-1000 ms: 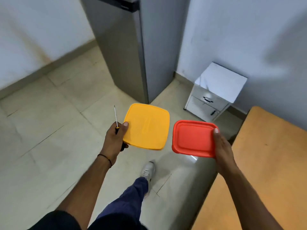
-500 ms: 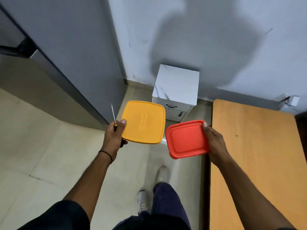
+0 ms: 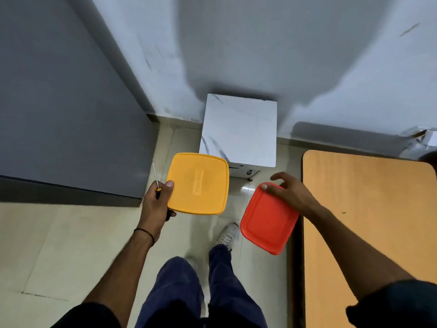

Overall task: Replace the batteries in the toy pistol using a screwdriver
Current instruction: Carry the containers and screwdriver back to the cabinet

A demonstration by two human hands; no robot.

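A person's left hand [image 3: 155, 207] is closed around two things at once: a slim metal-shafted screwdriver with a yellow-and-black handle [image 3: 156, 179], pinned in the fist with its tip pointing away, and a square yellow plastic lidded container [image 3: 198, 183], clamped at its near-left edge under the thumb, apparently so that one hand carries both; the right hand [image 3: 292, 194] has its fingers spread and only partly curled, resting on the far corner of a rounded red plastic lidded container [image 3: 268, 217] that tilts down toward the shoes, a loose grip that may let it slip; both containers hang in the air, above no desk, just left of the orange wooden desk [image 3: 369, 233] at its left edge. Count: one screwdriver, two containers, one desk, one small white marble-patterned drawer cabinet [image 3: 238, 129] against the wall, one grey refrigerator [image 3: 59, 102]. The toy pistol and batteries are not visible; whether the containers hold them cannot be told.
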